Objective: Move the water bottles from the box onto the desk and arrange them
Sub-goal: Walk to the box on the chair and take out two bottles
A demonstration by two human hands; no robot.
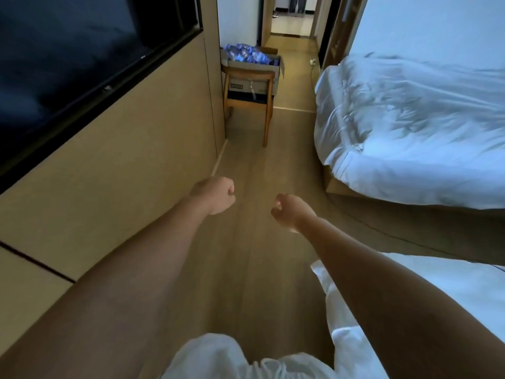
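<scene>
A cardboard box (254,67) stands on a wooden chair (247,101) far ahead by the left wall. Blue-wrapped water bottles (246,53) fill its open top. No desk is in view. My left hand (217,195) is out in front of me over the floor, its fingers curled into a fist that holds nothing. My right hand (291,212) hangs beside it with loosely curled fingers, also holding nothing. Both hands are well short of the box.
A dark TV screen (76,64) is mounted on the beige wall at left. A bed with white bedding (423,132) lies at right and a second bed's corner (451,291) is near me. Wooden floor (262,165) runs between them toward a doorway (293,20) where a person's legs show.
</scene>
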